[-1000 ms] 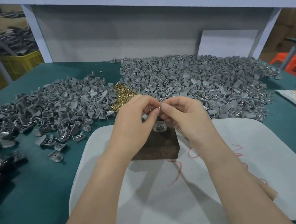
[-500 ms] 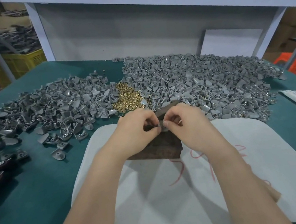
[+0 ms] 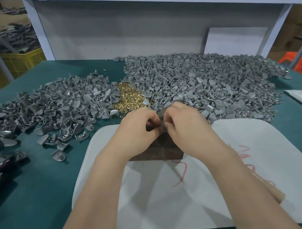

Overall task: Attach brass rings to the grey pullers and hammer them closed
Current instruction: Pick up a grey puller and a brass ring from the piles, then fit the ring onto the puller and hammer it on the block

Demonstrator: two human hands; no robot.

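- left hand (image 3: 137, 131) and right hand (image 3: 186, 126) meet over the block (image 3: 158, 153), each grip pinching the same puller (image 3: 161, 117)
- rings (image 3: 127, 98) are heaped just behind the hands on the counter (image 3: 30, 191)

Loose grey pullers (image 3: 199, 79) lie in two broad heaps; a small pile of brass rings (image 3: 127, 98) sits between them.

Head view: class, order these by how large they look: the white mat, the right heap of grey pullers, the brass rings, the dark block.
1. White mat, though nearest the camera.
2. Right heap of grey pullers.
3. Brass rings and dark block look alike; the left hand and right hand hide part of the block.
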